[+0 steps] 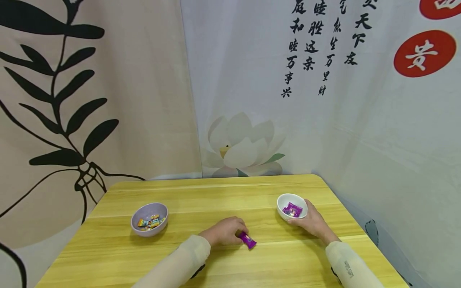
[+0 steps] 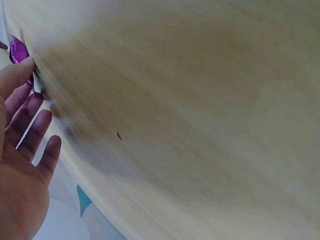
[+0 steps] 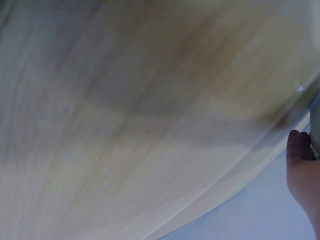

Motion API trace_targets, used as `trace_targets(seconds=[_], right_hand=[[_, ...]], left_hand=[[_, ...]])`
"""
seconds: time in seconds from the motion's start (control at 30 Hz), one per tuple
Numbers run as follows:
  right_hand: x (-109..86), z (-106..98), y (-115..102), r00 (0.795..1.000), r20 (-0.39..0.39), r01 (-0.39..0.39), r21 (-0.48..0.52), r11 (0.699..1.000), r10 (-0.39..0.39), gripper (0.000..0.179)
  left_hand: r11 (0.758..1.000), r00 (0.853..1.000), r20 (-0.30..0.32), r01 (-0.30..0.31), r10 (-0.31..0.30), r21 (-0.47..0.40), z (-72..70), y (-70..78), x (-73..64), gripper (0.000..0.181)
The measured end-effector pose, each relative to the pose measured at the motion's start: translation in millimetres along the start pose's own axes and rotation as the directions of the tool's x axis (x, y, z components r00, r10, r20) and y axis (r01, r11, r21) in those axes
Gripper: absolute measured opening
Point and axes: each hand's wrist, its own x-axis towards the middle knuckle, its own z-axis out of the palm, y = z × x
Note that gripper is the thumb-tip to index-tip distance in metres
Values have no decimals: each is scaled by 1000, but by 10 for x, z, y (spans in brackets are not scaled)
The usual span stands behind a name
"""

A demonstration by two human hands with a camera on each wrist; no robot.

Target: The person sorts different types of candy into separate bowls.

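My left hand (image 1: 226, 232) is low over the middle of the table, pinching one end of a purple-wrapped candy (image 1: 249, 241). In the left wrist view the thumb and index finger meet at the candy (image 2: 19, 50), while the other fingers (image 2: 35, 135) stay loosely extended. To the right, a white bowl (image 1: 283, 201) has several purple-wrapped candies (image 1: 292, 210) inside. My right hand (image 1: 313, 222) grips that bowl by its right side, thumb at the near edge. Only part of the right hand (image 3: 302, 175) and a sliver of bowl appear in the right wrist view.
A light purple bowl (image 1: 148, 209) stands at the left of the wooden table (image 1: 216, 192), with several yellow and blue wrapped candies (image 1: 151, 222) in it. Printed cloth (image 1: 151, 100) hangs behind the table's far edge and along its right side.
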Motion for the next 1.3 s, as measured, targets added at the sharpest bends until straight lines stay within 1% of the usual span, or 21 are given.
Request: trace_targets(seconds=[0.1, 0.27, 0.43, 0.6, 0.67, 0.8, 0.9, 0.97, 1.17, 1.3], right_hand=[[1, 1, 4, 1000, -1, -5, -1, 1000, 5, 112], [3, -2, 5, 1000, -4, 10, -6, 1000, -10, 111], [-3, -3, -3, 1000, -6, 11, 7, 1000, -11, 110], [-5, 11, -5, 1000, -8, 19, -17, 1000, -19, 111], [-7, 11, -9, 1000, -9, 27, -27, 999, -27, 111], [-15, 11, -19, 1000, -8, 19, -24, 1000, -19, 112], [-17, 4, -15, 1000, -5, 13, -30, 999, -14, 113], [-19, 3, -13, 1000, -4, 6, -34, 999, -6, 114], [-20, -4, -17, 1000, 0, -11, -39, 999, 11, 118], [-19, 13, -21, 1000, -5, 0, -36, 999, 0, 116]], left_hand=[[1000, 1000, -4, 7, -7, 18, -9, 14, -9, 25], [999, 1000, -8, 11, -11, 37, -30, 44, -22, 24], [999, 1000, -8, 22, -21, 27, -48, 60, -28, 22], [996, 997, -16, 68, -69, -48, -45, 41, -16, 23], [992, 995, -30, 91, -94, -89, -42, 22, -4, 24], [979, 987, -70, 133, -146, -156, -55, -12, 41, 25], [968, 978, -102, 161, -183, -192, -108, 0, 113, 25], [964, 972, -122, 175, -202, -201, -158, 23, 182, 24], [964, 956, -195, 184, -221, -190, -331, 102, 474, 24], [961, 944, -223, 203, -243, -187, -454, 187, 670, 25]])
